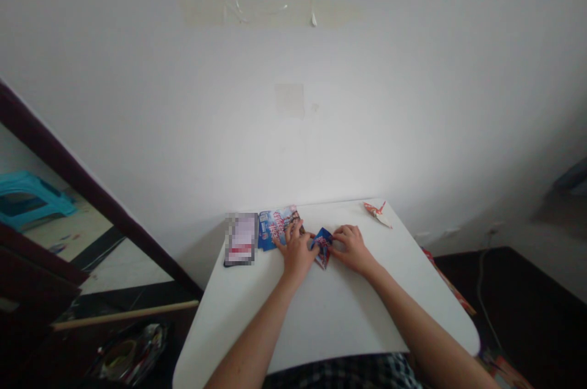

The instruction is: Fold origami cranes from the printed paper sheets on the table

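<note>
A small folded piece of blue printed paper (323, 243), roughly diamond-shaped, lies on the white table between my hands. My left hand (298, 249) pinches its left corner between thumb and forefinger, the other fingers spread over a printed leaflet. On the opposite side, my right hand (351, 248) grips the right edge with its fingertips. Blue with pink and white lettering, the flat leaflet (275, 227) is partly covered by my left fingers. At the back right rests a folded red-and-white paper figure (376, 213) with pointed ends.
A phone-like flat object with a blurred face (241, 239) sits at the table's back left. The white table (339, 315) stands against the wall. Left are a dark-framed mirror (92, 187) reflecting a blue stool, and a bag of odds and ends (132, 352) on the floor.
</note>
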A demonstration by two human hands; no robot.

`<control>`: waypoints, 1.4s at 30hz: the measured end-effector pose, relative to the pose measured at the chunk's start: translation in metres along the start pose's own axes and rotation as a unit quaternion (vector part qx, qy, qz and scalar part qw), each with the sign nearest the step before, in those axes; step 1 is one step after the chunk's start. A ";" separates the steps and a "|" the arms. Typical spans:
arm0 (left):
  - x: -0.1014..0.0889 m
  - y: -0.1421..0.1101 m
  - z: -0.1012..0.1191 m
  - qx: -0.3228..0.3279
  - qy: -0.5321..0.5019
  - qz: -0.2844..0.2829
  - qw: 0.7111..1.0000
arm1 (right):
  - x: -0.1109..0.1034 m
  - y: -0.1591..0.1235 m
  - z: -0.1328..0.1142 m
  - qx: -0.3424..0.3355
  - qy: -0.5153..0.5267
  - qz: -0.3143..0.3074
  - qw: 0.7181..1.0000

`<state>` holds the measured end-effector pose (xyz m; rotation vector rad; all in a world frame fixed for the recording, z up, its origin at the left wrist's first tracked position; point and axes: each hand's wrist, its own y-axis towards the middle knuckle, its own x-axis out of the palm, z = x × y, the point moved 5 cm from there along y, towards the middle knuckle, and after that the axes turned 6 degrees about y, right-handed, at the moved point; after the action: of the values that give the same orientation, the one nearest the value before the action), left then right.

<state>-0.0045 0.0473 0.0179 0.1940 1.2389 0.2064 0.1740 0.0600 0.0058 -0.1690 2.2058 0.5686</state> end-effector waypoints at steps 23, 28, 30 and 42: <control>0.004 -0.001 -0.002 0.053 0.005 -0.031 0.998 | 0.004 -0.003 -0.011 0.051 -0.037 0.008 0.998; 0.005 -0.003 -0.001 0.066 0.013 -0.046 0.997 | 0.004 -0.002 -0.008 0.053 -0.039 0.016 0.998; 0.006 -0.004 -0.001 0.069 0.015 -0.046 0.996 | 0.005 -0.002 -0.006 0.057 -0.033 0.019 0.998; 0.006 -0.005 -0.001 0.056 0.004 -0.055 0.997 | 0.009 0.000 0.006 0.043 -0.010 0.031 0.999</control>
<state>-0.0036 0.0437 0.0111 0.2209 1.2669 0.0433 0.1724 0.0639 -0.0047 -0.0503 2.2168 0.5052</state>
